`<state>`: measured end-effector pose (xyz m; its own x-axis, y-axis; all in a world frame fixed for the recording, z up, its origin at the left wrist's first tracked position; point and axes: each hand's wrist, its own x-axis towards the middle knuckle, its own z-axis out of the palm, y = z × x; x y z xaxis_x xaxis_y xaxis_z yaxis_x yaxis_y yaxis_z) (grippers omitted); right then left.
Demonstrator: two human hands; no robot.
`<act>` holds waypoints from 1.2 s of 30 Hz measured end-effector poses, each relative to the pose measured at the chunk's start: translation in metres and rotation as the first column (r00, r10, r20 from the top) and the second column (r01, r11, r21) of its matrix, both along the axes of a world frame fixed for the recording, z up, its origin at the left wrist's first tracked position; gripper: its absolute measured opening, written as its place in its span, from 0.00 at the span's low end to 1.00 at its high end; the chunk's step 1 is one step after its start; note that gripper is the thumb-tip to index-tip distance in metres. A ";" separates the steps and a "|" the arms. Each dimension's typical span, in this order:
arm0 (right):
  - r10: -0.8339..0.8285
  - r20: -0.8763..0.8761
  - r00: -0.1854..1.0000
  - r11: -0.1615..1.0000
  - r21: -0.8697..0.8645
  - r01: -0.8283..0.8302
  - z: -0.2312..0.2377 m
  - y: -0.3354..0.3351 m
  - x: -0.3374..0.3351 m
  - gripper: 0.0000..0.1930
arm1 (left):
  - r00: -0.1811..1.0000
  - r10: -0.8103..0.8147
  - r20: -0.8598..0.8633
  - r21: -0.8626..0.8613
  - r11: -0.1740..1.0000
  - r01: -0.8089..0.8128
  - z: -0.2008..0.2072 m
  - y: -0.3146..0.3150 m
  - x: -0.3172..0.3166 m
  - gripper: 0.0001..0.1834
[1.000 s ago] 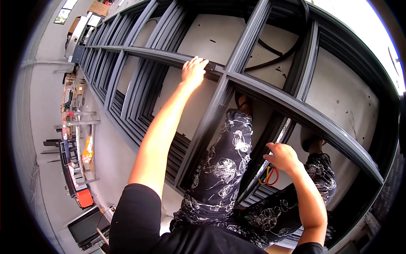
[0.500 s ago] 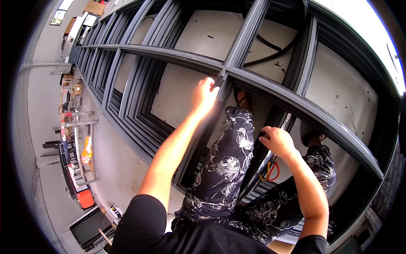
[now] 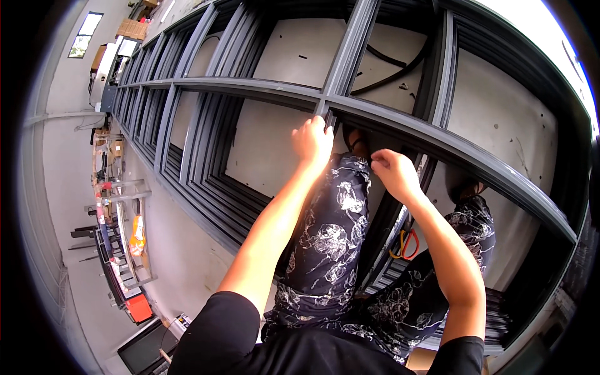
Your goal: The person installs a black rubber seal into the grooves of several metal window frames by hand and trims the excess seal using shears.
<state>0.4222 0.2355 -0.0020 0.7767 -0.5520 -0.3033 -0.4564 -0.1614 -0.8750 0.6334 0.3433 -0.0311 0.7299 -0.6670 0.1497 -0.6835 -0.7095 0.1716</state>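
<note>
Stacked grey metal window frames point(image 3: 387, 115) lie in front of me, with my legs standing inside one opening. My left hand point(image 3: 314, 142) is closed at the joint of two bars, its fingertips pressed on the grey crossbar just below the long rail. A short dark edge shows beside those fingertips. My right hand point(image 3: 395, 176) hovers over the opening, right of my left knee, with fingers curled together; what they hold, if anything, is hidden. Scissors point(image 3: 405, 244) with red and yellow handles are below my right hand, by the inner bar. A black flexible strip point(image 3: 400, 76) curves through a farther opening.
More stacked frames point(image 3: 206, 134) stretch away to the left. Along the left wall stand a rack point(image 3: 119, 237) with an orange item point(image 3: 137, 234), a red box point(image 3: 139, 308) and a dark flat panel point(image 3: 147, 347). Cartons point(image 3: 132, 28) sit at the far left.
My left hand has turned and shifted slightly, its fingertips now on the bar joint. My right hand has moved up and left, closer to my left hand. The view has shifted slightly.
</note>
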 end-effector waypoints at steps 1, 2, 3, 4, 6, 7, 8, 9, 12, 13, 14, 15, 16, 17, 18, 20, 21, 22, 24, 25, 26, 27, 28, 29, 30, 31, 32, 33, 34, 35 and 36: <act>-0.038 0.041 0.998 0.999 0.008 0.037 -0.001 0.000 0.007 0.14 | 1.000 -0.008 0.001 0.005 1.000 0.008 -0.002 0.000 -0.001 0.11; -0.038 0.040 0.998 0.999 0.034 0.037 0.000 0.000 0.017 0.14 | 1.000 0.005 -0.017 0.024 1.000 -0.004 -0.002 0.000 -0.001 0.11; -0.029 0.054 0.998 0.999 0.035 0.027 -0.010 0.002 0.029 0.15 | 0.999 0.018 -0.035 0.044 0.999 -0.017 -0.002 0.000 -0.001 0.12; -0.001 0.006 1.000 0.997 0.077 0.000 -0.026 0.004 0.046 0.15 | 1.000 0.005 -0.028 0.049 0.999 -0.004 -0.002 -0.002 -0.001 0.12; 0.137 -0.113 0.984 0.990 0.042 -0.133 -0.030 0.012 0.082 0.15 | 0.999 0.034 -0.033 0.054 0.998 -0.032 -0.003 0.003 0.005 0.13; 0.233 -0.195 0.953 0.969 -0.036 -0.245 -0.021 0.019 0.100 0.15 | 0.999 0.029 -0.031 0.064 0.998 -0.027 -0.002 0.006 0.010 0.13; 0.243 -0.192 0.951 0.969 -0.003 -0.248 -0.027 0.027 0.115 0.14 | 0.991 0.064 -0.119 0.037 0.998 -0.060 -0.002 0.005 0.014 0.14; 0.253 -0.188 0.949 0.967 0.029 -0.252 -0.031 0.034 0.128 0.14 | 0.974 0.096 -0.207 0.013 0.995 -0.095 -0.001 0.005 0.017 0.15; 0.275 -0.209 0.939 0.961 0.087 -0.262 -0.027 0.039 0.140 0.16 | 0.932 0.108 -0.345 -0.032 0.991 -0.127 0.009 0.007 0.023 0.15; 0.286 -0.205 0.936 0.954 0.153 -0.259 -0.012 0.031 0.134 0.17 | 0.917 0.108 -0.384 -0.037 0.991 -0.132 0.014 0.006 0.023 0.16; 0.223 -0.175 0.959 0.969 0.148 -0.198 -0.024 0.031 0.135 0.19 | 0.908 0.121 -0.402 -0.019 0.990 -0.141 0.019 0.003 0.020 0.15; 0.158 -0.145 0.977 0.980 0.146 -0.137 -0.037 0.032 0.136 0.20 | 0.906 0.123 -0.405 -0.020 0.989 -0.144 0.017 0.002 0.018 0.15; 0.191 -0.204 0.960 0.978 0.120 -0.169 -0.043 0.031 0.140 0.20 | 0.921 0.117 -0.371 -0.012 0.991 -0.130 0.016 0.001 0.016 0.15; 0.192 -0.204 0.960 0.978 0.121 -0.169 -0.048 0.032 0.142 0.20 | 0.935 0.109 -0.337 -0.002 0.993 -0.117 0.015 0.000 0.014 0.14; 0.130 -0.165 0.978 0.982 0.158 -0.104 -0.054 0.034 0.144 0.20 | 0.956 0.086 -0.279 0.010 0.996 -0.087 0.014 -0.001 0.013 0.15; 0.023 -0.087 0.996 0.981 0.196 -0.005 -0.066 0.040 0.146 0.19 | 0.967 0.049 -0.249 -0.030 0.998 -0.058 0.010 0.000 0.014 0.15; 0.021 -0.092 0.996 0.980 0.200 -0.002 -0.072 0.040 0.148 0.19 | 0.977 0.012 -0.213 -0.074 0.997 -0.029 0.008 0.000 0.014 0.16; 0.019 -0.152 0.988 0.950 0.311 0.030 -0.069 0.039 0.151 0.19 | 0.989 0.011 -0.144 -0.019 1.000 -0.014 0.009 -0.002 0.015 0.19; -0.057 -0.158 0.986 0.946 0.308 0.104 -0.084 0.044 0.155 0.19 | 0.999 0.007 -0.052 -0.050 0.999 -0.009 0.003 -0.005 0.016 0.21; -0.049 -0.153 0.987 0.944 0.315 0.096 -0.078 0.046 0.156 0.19 | 0.999 0.018 0.051 -0.085 0.996 -0.013 0.003 -0.002 0.020 0.25; -0.038 -0.156 0.987 0.926 0.365 0.093 -0.072 0.047 0.156 0.19 | 0.999 0.049 -0.014 -0.020 0.999 -0.049 0.002 0.001 0.025 0.33; -0.027 -0.159 0.987 0.906 0.413 0.091 -0.066 0.048 0.156 0.19 | 0.998 0.056 -0.010 -0.013 0.998 -0.056 0.000 0.004 0.029 0.33; -0.028 -0.161 0.987 0.906 0.413 0.093 -0.069 0.047 0.157 0.19 | 0.991 0.049 -0.124 -0.012 0.999 -0.050 -0.004 0.004 0.030 0.35; -0.021 -0.185 0.982 0.922 0.377 0.091 -0.072 0.047 0.157 0.19 | 0.971 0.041 -0.237 -0.011 0.999 -0.045 -0.009 0.003 0.032 0.36; -0.015 -0.209 0.978 0.937 0.340 0.087 -0.075 0.047 0.158 0.18 | 0.955 0.039 -0.295 -0.029 0.998 -0.049 -0.013 0.001 0.033 0.38; -0.015 -0.212 0.977 0.936 0.341 0.088 -0.077 0.048 0.158 0.18 | 0.954 0.038 -0.298 -0.027 0.998 -0.049 -0.016 0.000 0.033 0.38; -0.018 -0.217 0.976 0.947 0.310 0.086 -0.078 0.049 0.158 0.18 | 0.952 0.059 -0.300 -0.045 0.996 -0.076 -0.020 -0.001 0.032 0.37; -0.021 -0.223 0.975 0.957 0.278 0.084 -0.080 0.050 0.158 0.18 | 0.950 0.079 -0.302 -0.062 0.993 -0.103 -0.023 -0.002 0.031 0.36; -0.018 -0.221 0.975 0.956 0.281 0.081 -0.074 0.051 0.158 0.18 | 0.950 0.083 -0.300 -0.059 0.993 -0.105 -0.023 -0.001 0.032 0.36; -0.045 -0.233 0.971 0.971 0.218 0.097 -0.068 0.052 0.157 0.19 | 0.947 0.078 -0.310 -0.066 0.992 -0.104 -0.024 0.000 0.034 0.35; -0.073 -0.242 0.967 0.982 0.154 0.113 -0.062 0.052 0.156 0.19 | 0.945 0.074 -0.320 -0.073 0.992 -0.102 -0.025 0.001 0.035 0.34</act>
<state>0.5780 0.2879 -0.0639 0.6203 -0.5451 -0.5640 -0.6580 0.0298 -0.7524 0.6686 0.3442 -0.0557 0.8041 -0.5928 -0.0434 -0.5199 -0.7368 0.4322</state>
